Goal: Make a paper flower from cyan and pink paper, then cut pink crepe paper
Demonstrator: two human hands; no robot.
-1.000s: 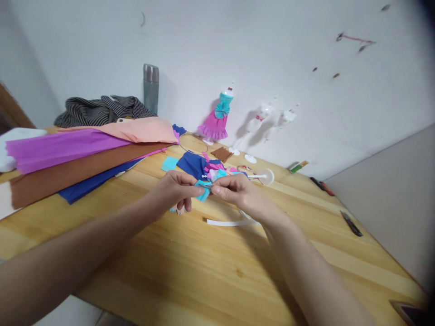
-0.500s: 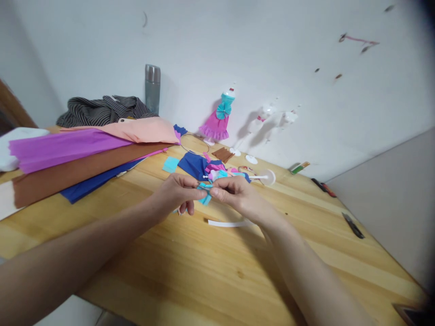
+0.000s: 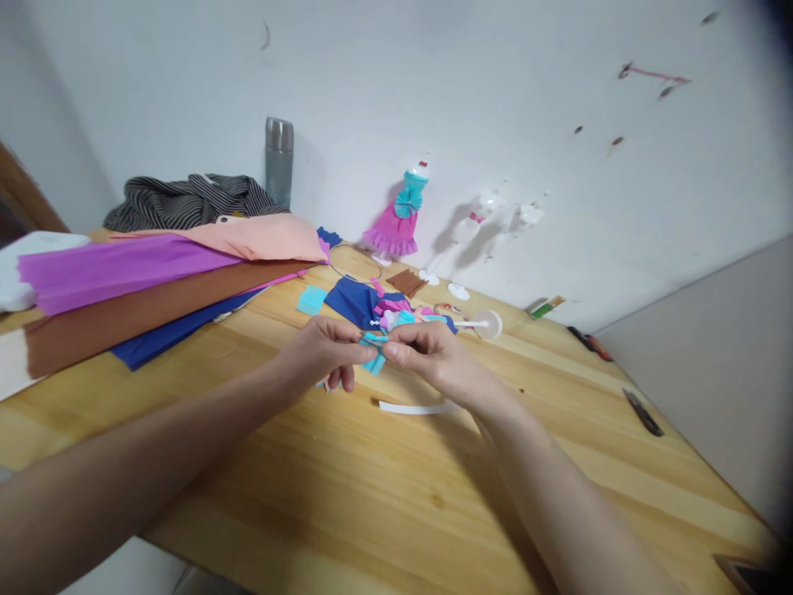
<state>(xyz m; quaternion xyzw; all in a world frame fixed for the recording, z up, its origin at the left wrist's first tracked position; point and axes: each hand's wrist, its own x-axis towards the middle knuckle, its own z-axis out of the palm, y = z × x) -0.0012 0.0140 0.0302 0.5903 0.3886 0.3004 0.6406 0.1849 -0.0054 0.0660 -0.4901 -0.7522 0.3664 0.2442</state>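
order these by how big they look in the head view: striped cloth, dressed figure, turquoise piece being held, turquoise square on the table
1. Striped cloth
2. Dressed figure
3. Held turquoise piece and turquoise square: not ranked, since they look alike in size and the held one is partly covered.

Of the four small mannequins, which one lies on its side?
The mannequin just beyond the right hand, its stand pointing right; the other three mannequins stand upright by the wall.
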